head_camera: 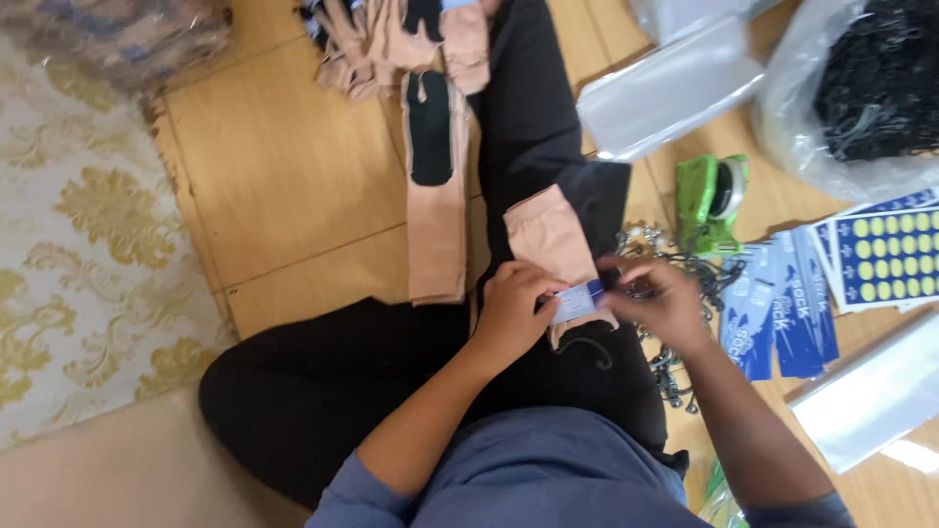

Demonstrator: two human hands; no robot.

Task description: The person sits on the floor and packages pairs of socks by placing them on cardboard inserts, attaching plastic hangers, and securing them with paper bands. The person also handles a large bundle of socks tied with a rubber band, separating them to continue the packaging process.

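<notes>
While our left hand (514,311) pinches the folded beige sock (553,244) on our lap, our right hand (657,298) seems to pinch its small blue card label (579,300), beside blue cards (782,308) on the floor

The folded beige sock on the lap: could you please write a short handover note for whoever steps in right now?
Left hand grips the folded beige sock on the lap, at its lower end.
Right hand pinches the small blue card label against that end.
A long beige sock with a black patch lies on the floor ahead, with a heap of socks beyond.
Blue card labels, black hooks, a green tape dispenser and clear bags lie to the right.
Done: sock folded. Left: label not visibly fastened.
</notes>
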